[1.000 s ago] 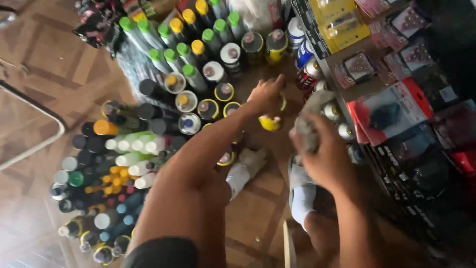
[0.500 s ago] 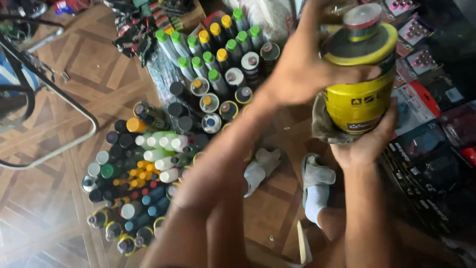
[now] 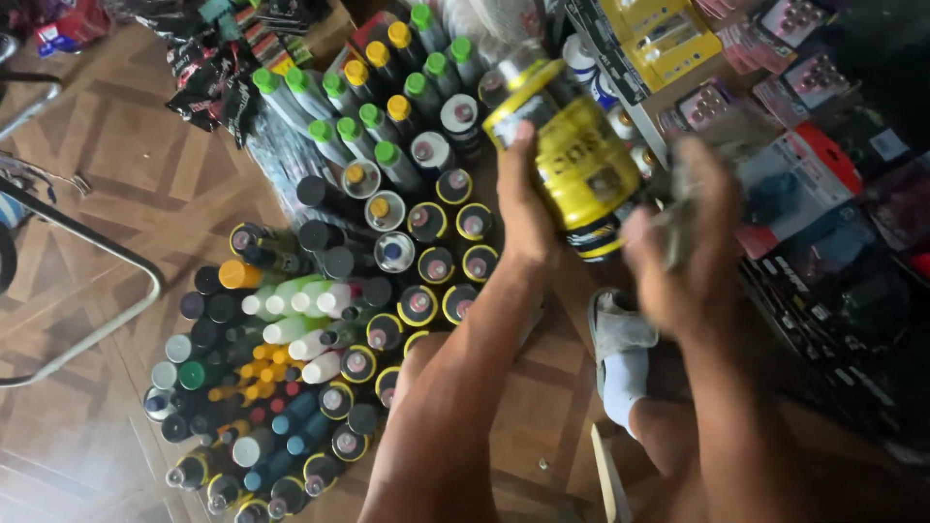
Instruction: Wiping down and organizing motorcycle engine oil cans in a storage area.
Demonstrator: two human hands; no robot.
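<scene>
My left hand [image 3: 524, 205] grips a yellow spray can [image 3: 573, 160] with a black band, held tilted above the floor with its top toward the upper left. Just right of the can, my right hand [image 3: 680, 254] is blurred by motion. Its fingers are closed on a grey cloth [image 3: 682, 190] next to the can's lower end. Below both hands, several spray cans [image 3: 387, 261] stand packed together on the floor.
The cans cover the wooden parquet floor [image 3: 126, 174] from the top centre to the bottom left, with green, yellow, black and white caps. A metal tube frame [image 3: 107, 254] lies at the left. Racks of packaged goods [image 3: 804, 184] fill the right. A foot in a white sandal [image 3: 620, 339] rests below the hands.
The yellow can came up off the floor cluster. It was upright with my right hand and cloth under it; now my left hand holds it tilted and my right hand has shifted to its right side.
</scene>
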